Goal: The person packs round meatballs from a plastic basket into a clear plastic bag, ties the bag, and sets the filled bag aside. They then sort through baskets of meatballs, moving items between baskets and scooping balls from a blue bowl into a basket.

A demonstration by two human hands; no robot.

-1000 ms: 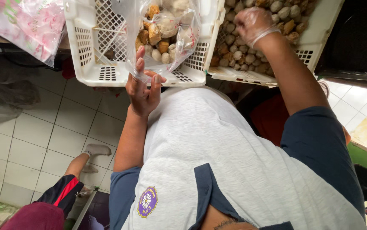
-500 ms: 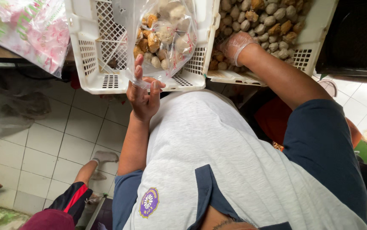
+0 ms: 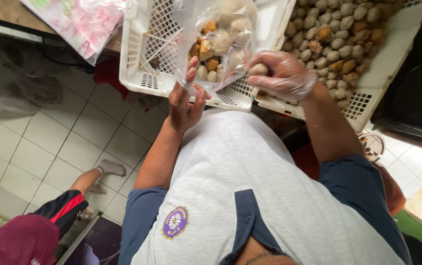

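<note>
My left hand pinches the near edge of a clear plastic bag that holds several pale balls and brown fried pieces. The bag hangs over a white slotted crate. My right hand, in a thin clear glove, is closed on a few pale balls right at the bag's right side. Beyond it lies a second white crate heaped with several pale and brown balls.
A pink flowered plastic sheet lies on a wooden board at the upper left. Below is a white tiled floor. Another person's leg in a grey sock and red-striped shorts sits at the lower left.
My right hand has come out of the heaped crate and moved left to the bag with pale balls in it. The left hand kept hold of the bag.
</note>
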